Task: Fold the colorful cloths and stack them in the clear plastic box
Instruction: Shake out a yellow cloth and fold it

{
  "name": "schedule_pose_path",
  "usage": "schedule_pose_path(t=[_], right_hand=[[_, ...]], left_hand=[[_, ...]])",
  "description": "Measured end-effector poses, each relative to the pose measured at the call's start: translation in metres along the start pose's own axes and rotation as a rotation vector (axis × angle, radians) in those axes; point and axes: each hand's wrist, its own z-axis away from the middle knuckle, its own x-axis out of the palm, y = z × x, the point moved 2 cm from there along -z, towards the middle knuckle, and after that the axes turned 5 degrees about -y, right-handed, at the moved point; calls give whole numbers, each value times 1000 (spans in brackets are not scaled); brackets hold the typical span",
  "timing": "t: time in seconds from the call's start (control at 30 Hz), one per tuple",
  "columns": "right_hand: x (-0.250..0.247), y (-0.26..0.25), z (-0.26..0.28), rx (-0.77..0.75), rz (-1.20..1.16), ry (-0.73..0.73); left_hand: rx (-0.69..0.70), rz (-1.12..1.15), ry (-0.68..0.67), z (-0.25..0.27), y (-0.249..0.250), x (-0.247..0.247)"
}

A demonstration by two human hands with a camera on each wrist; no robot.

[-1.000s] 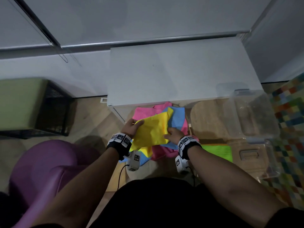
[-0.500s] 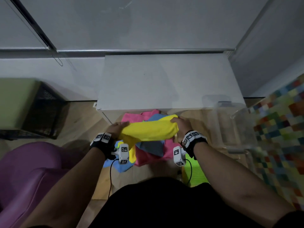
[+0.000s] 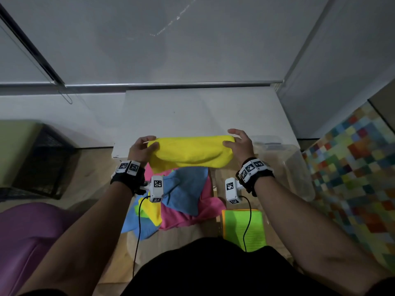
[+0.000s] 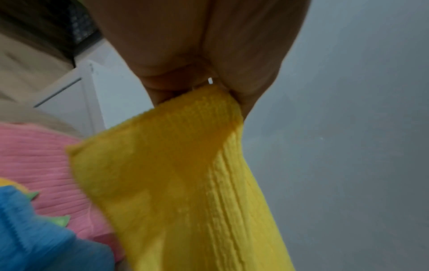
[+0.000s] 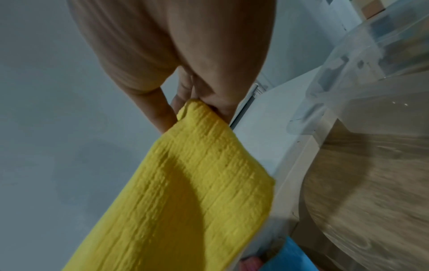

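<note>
both hands (image 3: 190, 146) stretch yellow cloth (image 3: 188, 151) between them.

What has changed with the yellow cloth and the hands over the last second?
The yellow cloth was lifted off the pile and carried forward to the edge of the white table. The hands moved apart: the left hand now pinches its left end, the right hand its right end, so it hangs stretched wide instead of bunched. The pink cloth, blue cloth, green cloth and clear box stayed put.
</note>
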Motion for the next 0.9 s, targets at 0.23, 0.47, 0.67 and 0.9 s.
schedule_pose_path(t=[0.23,0.47,0.67,0.9], right_hand=[[0,2,-2,-13,-73,-9],[0,8,-1,1,-85,-44],[0,5,-3,-7,1,1],[-3,-3,-7,-72,145,46]], left_hand=[[-139,-299,-150,-6,-8,-2],[-245,-249,-124,6,-14,-7],[-71,85,41,2,1,-16],[35,-255,10,-5,16,-25]])
